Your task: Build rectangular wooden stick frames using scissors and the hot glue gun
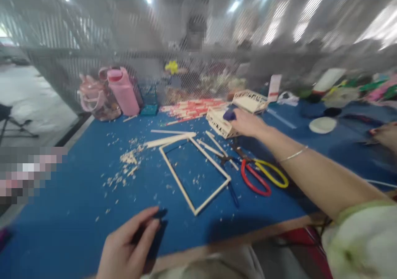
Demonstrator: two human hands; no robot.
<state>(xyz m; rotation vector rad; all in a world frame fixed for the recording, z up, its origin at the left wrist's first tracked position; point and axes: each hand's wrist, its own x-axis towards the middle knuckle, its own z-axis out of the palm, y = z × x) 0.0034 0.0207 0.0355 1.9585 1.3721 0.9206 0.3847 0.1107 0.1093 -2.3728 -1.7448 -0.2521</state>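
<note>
My right hand [248,123] reaches out over a small light-wood tray [215,122] with cut-out sides. Its fingertips are closed on a small dark blue thing [229,114], whose kind is too blurred to tell. Near the table's front edge, my left hand [132,242] rests with thumb and forefinger apart, holding nothing. Between the hands lies a rectangular frame of thin wooden sticks [178,180]. Scissors [256,180] with one red and one yellow handle lie to its right, beside dark pliers [228,159] partly overlapping loose sticks [214,146].
Wood scraps [128,157] litter the blue tabletop [71,213]. Red-and-pale sticks [192,108] are piled behind, near a second wooden tray [249,100]. A pink bottle [123,91] stands back left. Another person's hand [386,136] is at right, near a white round lid [322,125].
</note>
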